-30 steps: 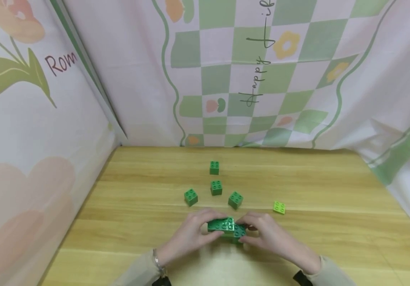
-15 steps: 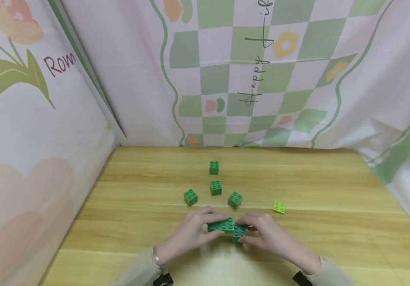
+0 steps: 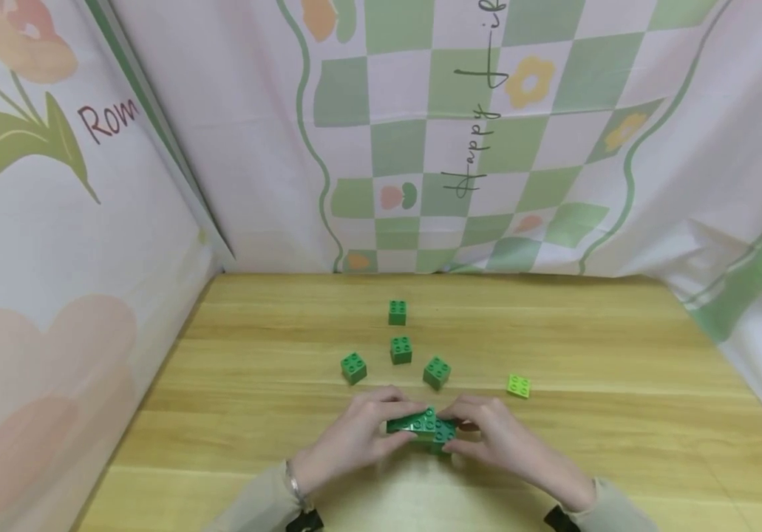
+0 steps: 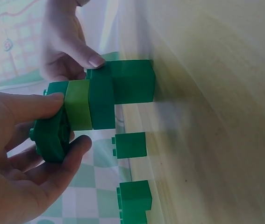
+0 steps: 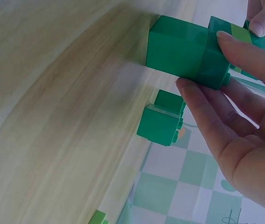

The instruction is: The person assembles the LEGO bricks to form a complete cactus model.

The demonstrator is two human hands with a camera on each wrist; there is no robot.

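Observation:
A small stack of toy building bricks stands on the table before me. At its foot is a green brick (image 4: 134, 81), with a longer dark green brick (image 4: 102, 100) over it. Above comes a lime green brick (image 4: 78, 107), topped by another dark green brick (image 4: 51, 135). My left hand (image 3: 364, 432) grips this top brick between thumb and fingers, and it looks tilted in the left wrist view. My right hand (image 3: 497, 432) pinches the longer dark green brick lower down, thumb on the near side. Fingers hide part of the stack in the head view.
Behind the stack sit several loose green bricks, among them a left one (image 3: 354, 368), a right one (image 3: 437, 372) and a far one (image 3: 397, 312). A thin lime green brick (image 3: 519, 386) lies to the right. Printed curtains (image 3: 274, 185) border the wooden table (image 3: 254, 332).
The left fingers and the top brick have shifted very slightly, and less of the brick's studded top shows. My right hand keeps its place; the loose bricks lie as before.

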